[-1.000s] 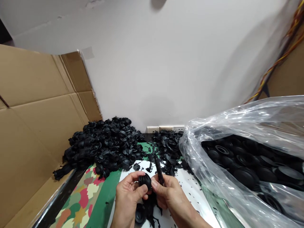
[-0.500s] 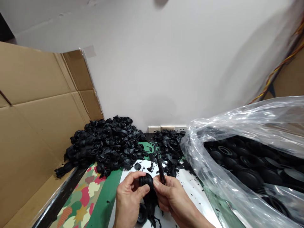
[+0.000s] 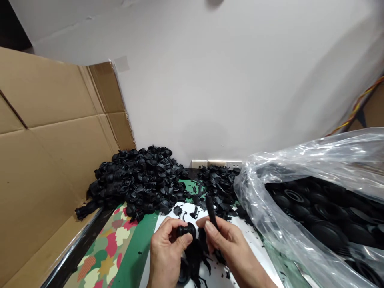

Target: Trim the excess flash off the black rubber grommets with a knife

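Head cam: both wrists are cut off at the bottom edge, and the black scraps under the hands are hard to make out. The clear plastic bag (image 3: pixel 330 154) on the right is full of rubber caps (image 3: pixel 318 208). The left hand (image 3: pixel 166 252) has its fingers pinched around a small rubber boot (image 3: pixel 186 230), low over the worktop (image 3: pixel 120 248). The right hand (image 3: pixel 231 250) fingers grip a thin black tool (image 3: pixel 211 211) just beside it.

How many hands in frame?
2. The left hand, bottom centre, grips a black rubber part; the right hand beside it holds a black tool.
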A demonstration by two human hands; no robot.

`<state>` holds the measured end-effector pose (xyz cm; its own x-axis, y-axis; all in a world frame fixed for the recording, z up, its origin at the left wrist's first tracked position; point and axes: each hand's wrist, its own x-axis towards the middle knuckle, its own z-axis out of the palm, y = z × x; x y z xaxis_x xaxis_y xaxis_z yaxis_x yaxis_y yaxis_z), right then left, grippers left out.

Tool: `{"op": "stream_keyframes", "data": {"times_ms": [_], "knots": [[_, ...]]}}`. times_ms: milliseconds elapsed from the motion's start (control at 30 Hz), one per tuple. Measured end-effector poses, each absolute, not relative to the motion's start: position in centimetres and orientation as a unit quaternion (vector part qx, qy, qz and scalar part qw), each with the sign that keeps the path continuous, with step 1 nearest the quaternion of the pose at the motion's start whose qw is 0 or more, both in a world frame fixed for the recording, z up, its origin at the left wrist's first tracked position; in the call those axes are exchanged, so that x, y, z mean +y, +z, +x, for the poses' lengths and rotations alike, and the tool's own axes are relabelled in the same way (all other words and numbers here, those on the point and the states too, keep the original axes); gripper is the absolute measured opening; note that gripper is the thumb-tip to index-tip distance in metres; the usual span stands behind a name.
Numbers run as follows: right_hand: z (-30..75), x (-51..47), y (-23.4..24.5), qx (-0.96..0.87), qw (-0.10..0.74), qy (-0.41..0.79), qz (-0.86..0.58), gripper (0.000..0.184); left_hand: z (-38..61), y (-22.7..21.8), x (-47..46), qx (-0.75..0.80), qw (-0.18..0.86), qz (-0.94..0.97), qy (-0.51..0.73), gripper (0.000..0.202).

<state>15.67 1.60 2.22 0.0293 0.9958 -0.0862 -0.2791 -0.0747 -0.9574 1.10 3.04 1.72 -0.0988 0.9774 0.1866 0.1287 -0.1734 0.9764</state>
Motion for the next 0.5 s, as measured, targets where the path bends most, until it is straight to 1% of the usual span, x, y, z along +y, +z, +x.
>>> {"op": "stream_keyframes", "data": {"times_ms": [100,200,333,400,500], "knots": [[16.8,1.7,2.3,-0.368,0.58,0.549,-0.476,0.048,1.0,1.7,3.1,0.512,0.423,0.51,0.547,0.013],[17.6,1.6,2.6,-0.365,0.586,0.537,-0.485,0.048,1.1,1.8,3.1,0.51,0.47,0.471,0.545,0.014],[17.6,1.5,2.5,-0.368,0.593,0.549,-0.46,0.05,1.4,2.0,2.9,0.505,0.507,0.437,0.545,0.013],[17.1,1.6,2.0,-0.361,0.602,0.571,-0.426,0.046,1.4,1.9,2.9,0.501,0.516,0.431,0.545,0.013],[16.2,1.6,1.5,-0.349,0.626,0.572,-0.399,0.037,1.4,1.7,2.9,0.493,0.527,0.432,0.541,0.013]]}}
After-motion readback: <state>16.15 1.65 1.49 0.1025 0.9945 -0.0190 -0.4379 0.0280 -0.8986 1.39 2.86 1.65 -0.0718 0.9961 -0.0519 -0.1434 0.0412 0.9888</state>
